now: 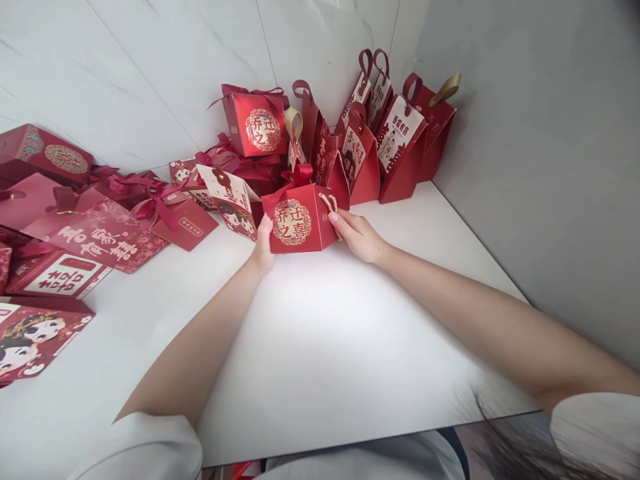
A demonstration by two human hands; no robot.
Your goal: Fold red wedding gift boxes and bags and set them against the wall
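Between my two hands is a red gift box (300,223) with a round gold emblem, a red ribbon bow on top and a twisted cord handle at its right side. My left hand (264,245) grips its left end, the thumb on the front edge. At the right end, my right hand (356,235) pinches the box beside the cord, its other fingers hidden behind. Just left of my left hand stands a white-topped box (231,203) with cartoon faces. A matching emblem box (259,125) sits behind, on top of other boxes.
Tall red gift boxes with loop handles (404,148) stand at the back right by the grey wall (540,147). Many red boxes (110,230) lie piled on the left. The white table (320,360) ends at a front edge near my body.
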